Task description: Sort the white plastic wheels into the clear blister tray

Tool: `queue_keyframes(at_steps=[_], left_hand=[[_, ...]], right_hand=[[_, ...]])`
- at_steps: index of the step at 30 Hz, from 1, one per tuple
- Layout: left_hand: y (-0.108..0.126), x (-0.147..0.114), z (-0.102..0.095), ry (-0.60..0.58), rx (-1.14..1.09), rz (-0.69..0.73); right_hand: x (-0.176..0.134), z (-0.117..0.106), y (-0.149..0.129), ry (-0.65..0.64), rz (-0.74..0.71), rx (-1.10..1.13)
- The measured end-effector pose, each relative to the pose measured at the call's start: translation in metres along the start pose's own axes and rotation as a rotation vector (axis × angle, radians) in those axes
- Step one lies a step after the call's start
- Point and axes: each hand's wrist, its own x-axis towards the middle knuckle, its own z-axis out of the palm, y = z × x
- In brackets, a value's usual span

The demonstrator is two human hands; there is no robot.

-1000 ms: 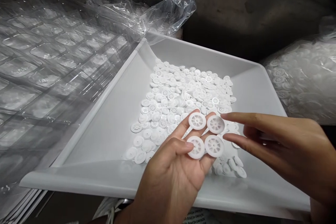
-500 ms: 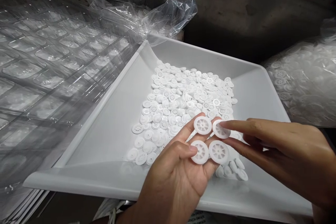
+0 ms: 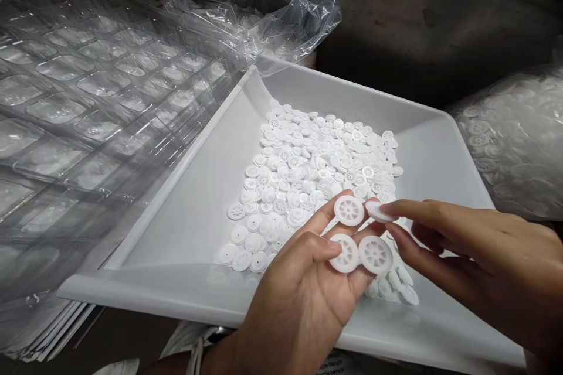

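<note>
My left hand (image 3: 308, 281), palm up over the near side of the tray, carries three white plastic wheels with spokes. Its thumb presses on the lower left wheel (image 3: 343, 253); the lower right wheel (image 3: 375, 255) and the upper wheel (image 3: 349, 211) rest along the fingers. Between thumb and forefinger, my right hand (image 3: 466, 252) pinches another white wheel (image 3: 378, 211), tilted nearly edge-on above the left fingertips. Beneath both hands, a heap of like wheels (image 3: 303, 158) covers the floor of the pale grey tray (image 3: 211, 170).
Clear plastic blister sheets (image 3: 88, 99) lie stacked left of the tray. Behind it is an open clear bag (image 3: 281, 17). A full bag of white wheels (image 3: 523, 135) stands at the right, and a dark wall (image 3: 417, 17) rises at the back.
My right hand has tipped the pinched wheel from facing me to nearly edge-on. The three wheels in my left hand stay in it. The whole view has shifted slightly.
</note>
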Motion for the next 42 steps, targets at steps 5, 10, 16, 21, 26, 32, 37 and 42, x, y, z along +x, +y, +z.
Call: queue_keyframes(at_steps=[5, 10, 16, 21, 26, 32, 37, 42], left_hand=[[-0.002, -0.002, -0.002, 0.045, -0.019, 0.011], [-0.001, -0.001, -0.006, 0.009, 0.000, -0.009], [-0.002, -0.001, -0.004, -0.024, -0.007, 0.001], [-0.002, -0.001, -0.002, -0.010, 0.002, -0.017], [0.000, 0.003, -0.003, -0.025, 0.032, -0.025], [-0.002, 0.001, -0.002, -0.111, 0.098, -0.074], [-0.004, -0.001, -0.006, -0.082, 0.090, -0.095], [-0.004, 0.001, -0.004, -0.107, 0.114, -0.097]], right_hand=[[0.002, 0.000, 0.002, -0.036, 0.103, 0.112], [0.004, 0.000, 0.006, -0.064, 0.269, 0.308], [0.005, 0.004, 0.010, -0.081, 0.393, 0.387], [0.006, 0.006, 0.013, -0.127, 0.430, 0.393], [0.003, 0.009, 0.006, 0.008, 0.264, 0.183], [0.004, 0.013, -0.002, -0.001, -0.070, 0.022], [0.006, 0.008, -0.008, 0.032, 0.070, 0.244], [0.010, 0.009, -0.010, 0.010, 0.346, 0.497]])
